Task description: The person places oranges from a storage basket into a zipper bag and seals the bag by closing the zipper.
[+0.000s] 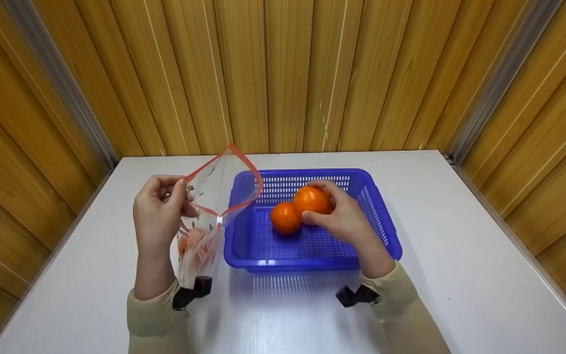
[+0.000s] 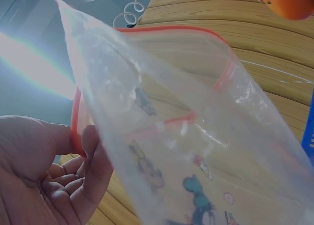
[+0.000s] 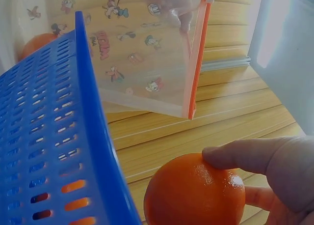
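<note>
My left hand [image 1: 160, 211] pinches the red-edged rim of a clear zipper bag [image 1: 214, 191] printed with small cartoon figures. The bag's mouth gapes wide, with its white slider [image 1: 219, 220] at the front. Low in the bag, an orange [image 3: 37, 44] shows through the plastic in the right wrist view. My right hand [image 1: 344, 216] grips another orange [image 1: 311, 200] between thumb and fingers, over the blue basket [image 1: 312, 266]. One more orange [image 1: 285, 218] lies inside the basket, just left of the held one.
The basket with slotted walls stands on a white table [image 1: 460, 275], right beside the bag. Wood-look panels [image 1: 283, 73] enclose the table at the back and both sides. A black wrist mount [image 1: 356, 296] sits on each sleeve.
</note>
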The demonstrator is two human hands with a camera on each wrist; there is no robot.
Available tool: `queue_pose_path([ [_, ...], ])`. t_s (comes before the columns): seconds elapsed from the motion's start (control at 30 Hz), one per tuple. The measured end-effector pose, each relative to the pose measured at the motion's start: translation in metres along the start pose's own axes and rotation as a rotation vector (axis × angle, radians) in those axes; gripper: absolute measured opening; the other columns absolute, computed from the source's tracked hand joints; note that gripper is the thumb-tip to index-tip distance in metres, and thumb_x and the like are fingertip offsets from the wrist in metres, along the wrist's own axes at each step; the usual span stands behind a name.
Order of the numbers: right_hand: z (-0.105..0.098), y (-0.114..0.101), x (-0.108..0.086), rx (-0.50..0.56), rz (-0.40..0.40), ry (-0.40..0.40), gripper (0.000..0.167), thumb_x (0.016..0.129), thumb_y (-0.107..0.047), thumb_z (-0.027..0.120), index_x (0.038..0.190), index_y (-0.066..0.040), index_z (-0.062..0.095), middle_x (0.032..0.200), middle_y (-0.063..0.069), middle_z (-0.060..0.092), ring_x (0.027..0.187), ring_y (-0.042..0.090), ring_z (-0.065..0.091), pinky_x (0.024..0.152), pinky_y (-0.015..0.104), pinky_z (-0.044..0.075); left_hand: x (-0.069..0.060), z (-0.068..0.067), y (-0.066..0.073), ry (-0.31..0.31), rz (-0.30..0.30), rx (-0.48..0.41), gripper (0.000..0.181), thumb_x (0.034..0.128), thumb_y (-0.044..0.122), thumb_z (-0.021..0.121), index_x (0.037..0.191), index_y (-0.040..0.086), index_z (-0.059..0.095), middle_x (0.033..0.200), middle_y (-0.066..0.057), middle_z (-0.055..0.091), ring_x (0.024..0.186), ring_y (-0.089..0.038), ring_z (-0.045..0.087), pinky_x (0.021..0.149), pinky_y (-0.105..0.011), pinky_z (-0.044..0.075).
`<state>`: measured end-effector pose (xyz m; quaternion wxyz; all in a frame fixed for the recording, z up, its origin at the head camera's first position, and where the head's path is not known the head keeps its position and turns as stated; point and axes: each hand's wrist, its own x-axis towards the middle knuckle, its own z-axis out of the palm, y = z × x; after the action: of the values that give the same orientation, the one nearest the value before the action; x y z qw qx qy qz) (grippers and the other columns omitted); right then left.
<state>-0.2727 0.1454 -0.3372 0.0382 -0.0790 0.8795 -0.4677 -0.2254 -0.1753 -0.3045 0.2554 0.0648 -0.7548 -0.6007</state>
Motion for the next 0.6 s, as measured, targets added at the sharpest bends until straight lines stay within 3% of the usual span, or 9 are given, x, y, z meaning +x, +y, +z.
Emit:
queue_pose_path([
  [0.6, -0.002, -0.018, -0.002, 0.042, -0.038, 0.006, 0.062, 0.087, -0.031, 0.082, 0.142, -0.036, 0.053, 0.147, 0.01, 0.052, 0.123, 0.036, 0.06, 0.105, 0.055, 0.053, 0.0, 0.0, 0.001, 0.008, -0.005, 0.012, 0.016, 0.1016, 0.013, 0.065, 0.113, 0.002, 0.067, 0.072, 0.003, 0.062, 0.05, -0.01, 0.062, 0.053, -0.022, 0.06],
])
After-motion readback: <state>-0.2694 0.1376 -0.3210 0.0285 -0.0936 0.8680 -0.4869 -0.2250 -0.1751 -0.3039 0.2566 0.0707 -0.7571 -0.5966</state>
